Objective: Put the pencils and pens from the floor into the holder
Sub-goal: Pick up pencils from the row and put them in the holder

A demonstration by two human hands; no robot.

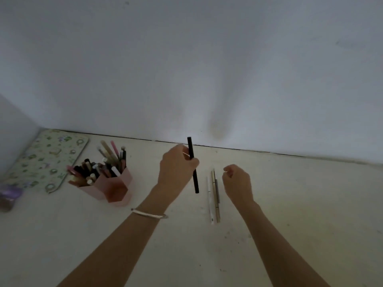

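Observation:
My left hand [176, 168] is shut on a black pen [195, 183], holding it nearly upright above the pale floor. A pink hexagonal holder [116, 189], crammed with several pens and pencils, stands on the floor to the left of that hand. Between my two hands, a white pen [210, 201] and a grey-beige pen [216, 195] lie side by side on the floor. My right hand [238, 183] hovers just right of them, fingers curled in with nothing in them.
A white wall [207, 69] meets the floor close behind the hands. A flat green patterned pencil case [45, 158] lies in the left corner behind the holder. A small purple object [9, 195] sits at the far left edge.

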